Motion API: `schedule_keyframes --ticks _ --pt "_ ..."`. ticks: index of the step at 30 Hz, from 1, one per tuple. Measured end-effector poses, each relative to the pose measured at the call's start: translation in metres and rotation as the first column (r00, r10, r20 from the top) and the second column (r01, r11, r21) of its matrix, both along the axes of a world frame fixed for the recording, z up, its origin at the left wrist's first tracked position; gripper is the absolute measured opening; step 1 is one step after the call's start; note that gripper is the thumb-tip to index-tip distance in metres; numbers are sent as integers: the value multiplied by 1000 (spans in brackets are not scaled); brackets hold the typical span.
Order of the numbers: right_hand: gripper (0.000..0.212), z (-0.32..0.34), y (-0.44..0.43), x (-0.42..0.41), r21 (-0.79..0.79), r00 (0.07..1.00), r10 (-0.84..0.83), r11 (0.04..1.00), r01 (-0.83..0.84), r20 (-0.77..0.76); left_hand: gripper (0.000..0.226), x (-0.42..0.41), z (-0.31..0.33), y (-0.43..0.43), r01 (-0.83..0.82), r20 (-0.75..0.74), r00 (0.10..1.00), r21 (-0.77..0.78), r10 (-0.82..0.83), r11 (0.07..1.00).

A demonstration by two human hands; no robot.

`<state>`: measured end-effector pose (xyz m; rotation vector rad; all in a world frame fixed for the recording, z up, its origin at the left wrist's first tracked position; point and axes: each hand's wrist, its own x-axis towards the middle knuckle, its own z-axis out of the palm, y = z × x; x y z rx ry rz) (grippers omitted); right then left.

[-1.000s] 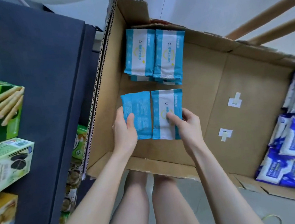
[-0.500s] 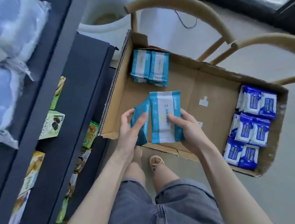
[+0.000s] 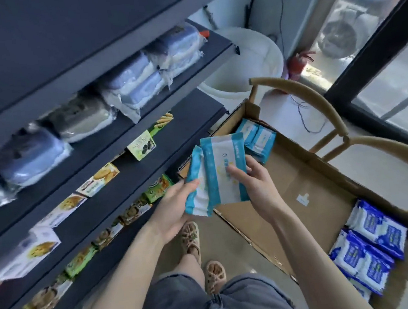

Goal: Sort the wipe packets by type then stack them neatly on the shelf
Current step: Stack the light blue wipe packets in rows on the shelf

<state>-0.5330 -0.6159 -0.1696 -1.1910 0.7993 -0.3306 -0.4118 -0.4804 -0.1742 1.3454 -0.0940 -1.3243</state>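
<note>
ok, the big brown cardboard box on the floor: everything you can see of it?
The open brown corrugated cardboard box sits on the floor beside the dark shelf unit, flaps up, and a wooden chair stands behind it. Its floor is mostly bare, with a small white label. Light blue and white wipe packets are stacked in the far corner, dark blue and white packets at the near right end. Neither hand touches it.

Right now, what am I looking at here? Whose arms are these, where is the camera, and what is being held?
No machine: a person wears a camera on the head, looking down at their own arms. The left hand and right hand each hold light-blue wipe packets, lifted above the cardboard box. In the box lie more light-blue packets at the far end and dark-blue packets at the near end. To the left stands a dark shelf with snack boxes.
</note>
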Motion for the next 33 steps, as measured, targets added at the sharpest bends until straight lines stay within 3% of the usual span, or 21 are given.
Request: schedule_keyframes --ticks 8,13,19,22,26,29,33 --pt "26 71 45 84 -144 946 300 949 -282 126 19 41 90 87 -349 238 901 -101 363 932" --pt "32 107 93 149 -268 877 442 882 -387 189 24 78 127 157 -451 360 797 -179 485 874" --pt "27 139 160 227 -317 798 553 822 -473 242 28 133 160 240 -593 576 538 -261 616 762" --pt "29 153 197 265 -288 778 564 821 -493 277 24 166 174 275 -638 569 469 -311 676 704" --pt "29 164 245 311 -184 760 561 827 -531 328 37 213 186 310 -653 501 431 -401 750 643" --pt "27 168 274 339 -81 751 539 829 -554 382 46 244 192 330 -645 428 437 -464 791 608" --pt "25 168 306 371 6 748 498 831 -557 439 34 279 194 349 -668 290 457 -512 840 540"
